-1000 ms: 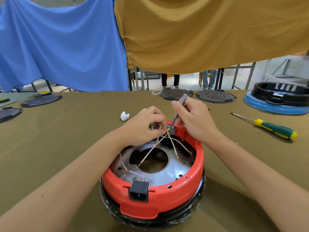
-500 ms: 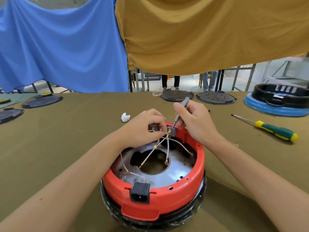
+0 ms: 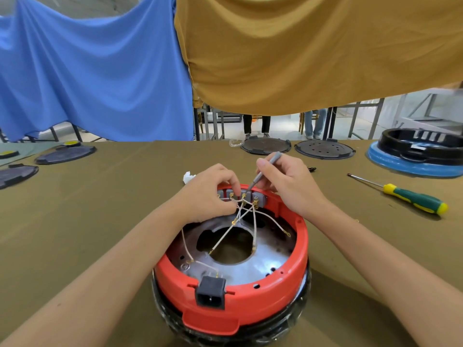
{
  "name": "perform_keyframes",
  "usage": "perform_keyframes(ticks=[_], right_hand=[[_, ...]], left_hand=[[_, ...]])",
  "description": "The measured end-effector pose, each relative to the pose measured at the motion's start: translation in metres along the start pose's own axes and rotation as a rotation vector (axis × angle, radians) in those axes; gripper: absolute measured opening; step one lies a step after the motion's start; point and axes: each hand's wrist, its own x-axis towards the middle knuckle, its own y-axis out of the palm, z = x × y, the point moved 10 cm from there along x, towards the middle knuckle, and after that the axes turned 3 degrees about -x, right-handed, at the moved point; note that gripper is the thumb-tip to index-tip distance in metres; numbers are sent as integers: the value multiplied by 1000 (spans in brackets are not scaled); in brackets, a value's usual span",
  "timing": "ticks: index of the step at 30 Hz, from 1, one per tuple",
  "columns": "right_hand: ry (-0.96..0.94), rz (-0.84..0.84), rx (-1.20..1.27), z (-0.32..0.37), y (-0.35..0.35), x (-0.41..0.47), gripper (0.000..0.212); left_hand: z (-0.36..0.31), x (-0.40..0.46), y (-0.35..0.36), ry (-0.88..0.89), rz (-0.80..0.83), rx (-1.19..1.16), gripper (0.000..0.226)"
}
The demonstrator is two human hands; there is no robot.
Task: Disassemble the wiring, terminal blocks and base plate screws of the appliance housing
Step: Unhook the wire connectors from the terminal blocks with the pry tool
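Note:
The round appliance housing (image 3: 283, 284), red-rimmed on a black body, lies upside down in front of me, its metal base plate (image 3: 265, 264) exposed. White wires (image 3: 254, 226) with brass lugs fan from a grey terminal block (image 3: 258, 197) on the far inner wall. My left hand (image 3: 208, 194) pinches the wires at the block's left end. My right hand (image 3: 290, 181) grips a thin grey screwdriver (image 3: 263, 170), tip down on the block. A black power socket (image 3: 210, 291) sits in the near rim.
A green and yellow screwdriver (image 3: 413, 199) lies at right. Black round plates (image 3: 265, 146) (image 3: 324, 149) rest at the table's far edge, more at far left (image 3: 65, 154). A black part on a blue ring (image 3: 421, 152) stands far right. White scrap (image 3: 188, 177) lies behind my left hand.
My left hand has slid slightly left, uncovering the terminal block. One loose wire end now hangs down over the base plate's central hole. The grey screwdriver stays on the block.

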Motion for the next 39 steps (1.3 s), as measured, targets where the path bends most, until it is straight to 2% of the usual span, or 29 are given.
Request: perform_keyframes(ticks=[10,23,30,39], right_hand=[[-49,-9,-88,9,-3,-2,27],[-173,32,-218,23,1,-4,20],[-169,45,-240,21,5,-2,22],[115,73,-141,-8,14,26,33]], left_hand=[[1,2,4,31,23,-9,9],[2,3,7,12,46,-29,6],[2,1,6,6,46,-62,6],[4,1,9,-11,67,-79,12]])
